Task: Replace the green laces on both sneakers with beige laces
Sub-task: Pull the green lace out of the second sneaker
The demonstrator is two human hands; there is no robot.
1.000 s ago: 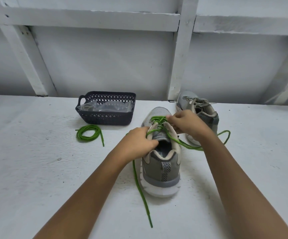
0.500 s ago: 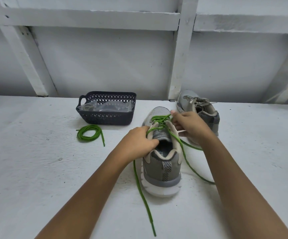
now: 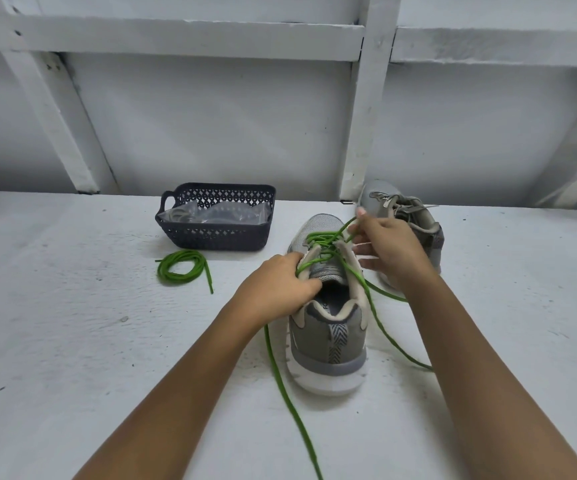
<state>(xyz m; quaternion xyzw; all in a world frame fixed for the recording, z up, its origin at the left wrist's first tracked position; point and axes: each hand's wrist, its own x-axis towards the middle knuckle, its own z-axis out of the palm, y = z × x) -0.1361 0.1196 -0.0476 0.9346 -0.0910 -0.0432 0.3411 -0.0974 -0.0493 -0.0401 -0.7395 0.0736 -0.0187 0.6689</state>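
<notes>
White table [image 3: 72, 341] carries near sneaker [image 3: 328, 341], far sneaker [image 3: 382, 197], dark basket [image 3: 218, 239] and coiled green lace [image 3: 160, 271].

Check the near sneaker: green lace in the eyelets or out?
Partly in: green lace crosses the front eyelets of the near sneaker, ends trailing loose; right hand pinches a loop.

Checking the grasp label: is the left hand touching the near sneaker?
Touching. The head view shows the left hand gripping the near sneaker by the left edge of its opening, with no gap.
</notes>
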